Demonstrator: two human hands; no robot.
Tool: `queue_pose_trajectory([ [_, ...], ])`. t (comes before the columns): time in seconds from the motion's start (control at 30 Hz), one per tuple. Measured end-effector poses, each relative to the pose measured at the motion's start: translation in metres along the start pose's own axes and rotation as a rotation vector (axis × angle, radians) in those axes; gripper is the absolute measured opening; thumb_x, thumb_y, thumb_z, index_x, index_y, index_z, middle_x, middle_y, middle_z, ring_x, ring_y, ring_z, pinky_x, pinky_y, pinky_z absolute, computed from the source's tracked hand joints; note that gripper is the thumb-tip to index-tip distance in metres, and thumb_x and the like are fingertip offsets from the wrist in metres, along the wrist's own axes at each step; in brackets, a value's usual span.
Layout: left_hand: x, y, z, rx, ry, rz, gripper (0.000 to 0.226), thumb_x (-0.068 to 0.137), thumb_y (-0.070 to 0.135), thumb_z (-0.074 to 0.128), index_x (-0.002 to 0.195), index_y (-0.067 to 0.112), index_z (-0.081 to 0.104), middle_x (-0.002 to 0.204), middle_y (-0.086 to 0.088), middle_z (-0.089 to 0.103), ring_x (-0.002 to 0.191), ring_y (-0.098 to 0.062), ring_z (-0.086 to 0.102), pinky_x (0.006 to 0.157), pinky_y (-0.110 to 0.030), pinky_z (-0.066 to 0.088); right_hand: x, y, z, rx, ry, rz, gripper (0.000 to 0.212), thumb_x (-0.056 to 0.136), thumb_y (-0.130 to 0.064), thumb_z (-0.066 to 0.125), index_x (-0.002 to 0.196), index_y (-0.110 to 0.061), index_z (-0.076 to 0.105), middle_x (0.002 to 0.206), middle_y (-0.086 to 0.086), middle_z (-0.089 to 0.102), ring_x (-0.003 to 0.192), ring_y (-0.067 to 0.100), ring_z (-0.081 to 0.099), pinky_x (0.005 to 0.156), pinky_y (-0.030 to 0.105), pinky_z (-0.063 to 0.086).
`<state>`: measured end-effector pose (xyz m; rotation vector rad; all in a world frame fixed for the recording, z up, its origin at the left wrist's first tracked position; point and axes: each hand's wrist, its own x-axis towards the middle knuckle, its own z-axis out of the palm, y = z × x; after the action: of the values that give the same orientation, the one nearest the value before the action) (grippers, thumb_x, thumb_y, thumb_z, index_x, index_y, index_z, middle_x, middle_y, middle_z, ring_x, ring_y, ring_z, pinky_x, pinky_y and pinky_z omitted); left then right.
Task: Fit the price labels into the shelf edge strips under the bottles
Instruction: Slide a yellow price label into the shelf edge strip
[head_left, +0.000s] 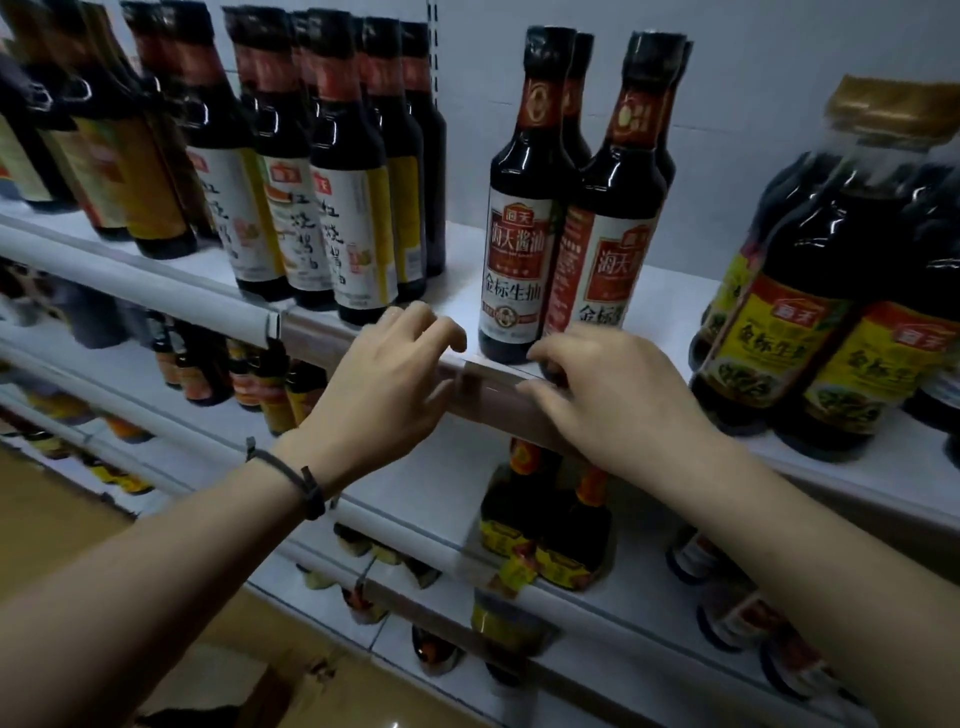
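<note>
At centre frame | left hand and right hand pinch price label ends at shelf edge strip | seating step underway | next: probably press edges fully in

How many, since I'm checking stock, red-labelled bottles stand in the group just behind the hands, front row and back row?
Front-row red-labelled bottles: 2
Back-row bottles, mostly hidden behind those: 2
Total: 4
</note>
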<state>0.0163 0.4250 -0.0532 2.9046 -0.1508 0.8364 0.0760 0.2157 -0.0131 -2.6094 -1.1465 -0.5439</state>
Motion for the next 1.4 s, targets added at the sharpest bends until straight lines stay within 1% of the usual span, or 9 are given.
queue_pose_trajectory([
  [0.17, -0.003, -0.006, 0.007, -0.054, 0.014, 0.118, 0.023, 0.085, 0.022, 0.066, 0.105, 0.015, 0.059, 0.101, -0.005, 0.056, 0.089, -0.023, 0.049, 0.073, -0.038, 0.044, 0.005, -0.015, 0.007, -0.122, -0.046, -0.002, 0.034, 0.092, -0.044, 0.058, 0.116, -0.022, 0.068, 0.108, 0.001, 0.072, 0.101, 0.029, 0.066, 0.079, 0.042, 0.056],
  [0.3, -0.009, -0.003, 0.017, -0.052, -0.03, 0.226, 0.022, 0.083, 0.016, 0.062, 0.104, 0.011, 0.059, 0.101, -0.006, 0.057, 0.087, -0.026, 0.051, 0.072, -0.043, 0.045, 0.002, -0.017, 0.011, -0.157, -0.053, -0.012, 0.023, 0.091, -0.031, 0.061, 0.111, -0.022, 0.069, 0.102, -0.001, 0.069, 0.099, 0.029, 0.063, 0.072, 0.039, 0.052],
  [0.47, -0.014, 0.0, 0.02, -0.018, -0.048, 0.182, 0.034, 0.085, 0.021, 0.064, 0.117, 0.013, 0.057, 0.11, -0.005, 0.057, 0.092, -0.026, 0.052, 0.075, -0.042, 0.046, 0.001, -0.014, 0.01, -0.146, 0.022, -0.021, 0.011, 0.086, -0.016, 0.067, 0.096, -0.019, 0.069, 0.086, 0.001, 0.067, 0.082, 0.031, 0.063, 0.062, 0.038, 0.051],
  [0.57, -0.014, 0.001, 0.019, -0.005, -0.041, 0.177, 0.033, 0.082, 0.021, 0.066, 0.114, 0.014, 0.057, 0.107, -0.006, 0.056, 0.09, -0.026, 0.05, 0.074, -0.042, 0.046, 0.001, -0.014, 0.006, -0.097, 0.075, -0.033, 0.007, 0.094, -0.021, 0.057, 0.1, -0.018, 0.061, 0.086, 0.001, 0.065, 0.079, 0.031, 0.062, 0.057, 0.036, 0.045],
  [0.7, -0.011, 0.005, 0.02, -0.018, -0.029, 0.126, 0.03, 0.083, 0.023, 0.067, 0.11, 0.016, 0.055, 0.104, -0.004, 0.053, 0.09, -0.024, 0.047, 0.074, -0.043, 0.046, -0.001, -0.01, 0.002, -0.034, 0.109, -0.029, 0.01, 0.098, -0.016, 0.05, 0.106, -0.02, 0.046, 0.086, 0.002, 0.065, 0.068, 0.035, 0.06, 0.055, 0.037, 0.042],
  [0.87, -0.011, 0.008, 0.019, -0.012, -0.032, 0.111, 0.03, 0.083, 0.025, 0.067, 0.109, 0.016, 0.056, 0.105, -0.005, 0.054, 0.091, -0.024, 0.046, 0.075, -0.043, 0.046, -0.004, -0.003, -0.006, 0.067, 0.117, 0.0, 0.01, 0.099, -0.014, 0.049, 0.108, -0.02, 0.049, 0.093, 0.003, 0.067, 0.076, 0.038, 0.06, 0.061, 0.047, 0.052],
  [1.07, -0.013, 0.008, 0.017, -0.052, -0.014, 0.098, 0.02, 0.084, 0.02, 0.064, 0.104, 0.015, 0.059, 0.103, -0.005, 0.054, 0.091, -0.026, 0.047, 0.075, -0.045, 0.046, -0.005, 0.0, -0.008, 0.107, 0.082, 0.064, 0.007, 0.102, -0.017, 0.05, 0.106, -0.018, 0.055, 0.077, -0.007, 0.052, 0.071, 0.028, 0.055, 0.06, 0.04, 0.046],
  [1.23, -0.015, 0.006, 0.017, -0.1, -0.02, 0.102, 0.016, 0.088, 0.017, 0.061, 0.104, 0.016, 0.06, 0.098, -0.003, 0.057, 0.089, -0.024, 0.05, 0.076, -0.043, 0.047, -0.004, 0.001, -0.005, 0.168, 0.051, 0.097, 0.01, 0.101, -0.015, 0.053, 0.102, -0.014, 0.063, 0.097, 0.001, 0.069, 0.087, 0.024, 0.059, 0.069, 0.034, 0.04],
  [1.4, -0.023, 0.004, 0.019, -0.081, 0.001, 0.12, 0.019, 0.088, 0.018, 0.06, 0.106, 0.013, 0.06, 0.099, -0.004, 0.059, 0.091, -0.026, 0.051, 0.075, -0.044, 0.046, 0.0, -0.002, -0.003, 0.157, 0.037, 0.092, 0.018, 0.096, -0.013, 0.06, 0.106, -0.016, 0.074, 0.105, 0.003, 0.073, 0.101, 0.026, 0.065, 0.086, 0.042, 0.053],
])
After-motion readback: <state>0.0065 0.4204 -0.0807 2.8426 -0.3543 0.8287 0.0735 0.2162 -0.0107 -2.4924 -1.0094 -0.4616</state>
